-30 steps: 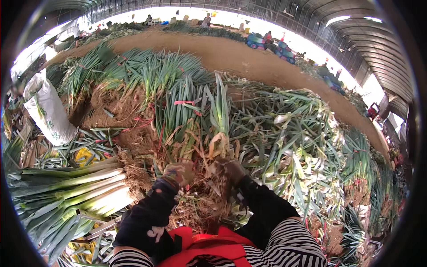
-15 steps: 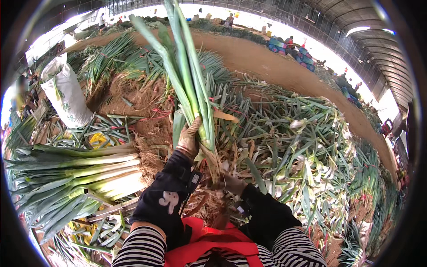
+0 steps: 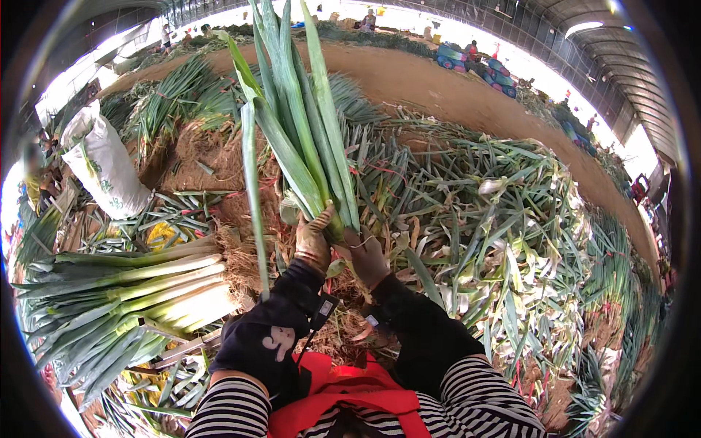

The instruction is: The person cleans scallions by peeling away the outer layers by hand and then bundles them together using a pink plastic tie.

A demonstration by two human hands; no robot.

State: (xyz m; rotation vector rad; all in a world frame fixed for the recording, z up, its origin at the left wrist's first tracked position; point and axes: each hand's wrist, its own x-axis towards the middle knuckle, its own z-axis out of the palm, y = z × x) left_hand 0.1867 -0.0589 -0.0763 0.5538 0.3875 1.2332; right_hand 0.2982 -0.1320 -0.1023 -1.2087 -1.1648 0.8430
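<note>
Head cam is giving me a big green leek (image 3: 310, 157) near the middle, leaves fanning out toward the far side and base pointing near, right down where the hands are working. The left hand (image 3: 314, 242), in a tan glove, is wrapping around the lower stem, so that one's definitely holding it. The right hand (image 3: 369, 259), in a darker glove, is touching the base just to the right, fingers curling in narrow, but I can't tell what exactly they're gripping. One long leaf (image 3: 254, 182) is drooping on the left side, its tip hanging by the black left sleeve (image 3: 255, 336). Over on the left I'm seeing a stack of leeks (image 3: 139, 292) lying sideways, with shaggy roots (image 3: 239, 266) facing right. A white sack (image 3: 109, 171) is leaning on the far side of that stack, and something yellow (image 3: 162, 235) is showing between them. The right side is overflowing with a messy heap of leaves (image 3: 489, 219). Way off, a brown dirt path (image 3: 409, 80) is curving across. Nearest of all, a red apron (image 3: 350, 387) is covering the wearer's front.
</note>
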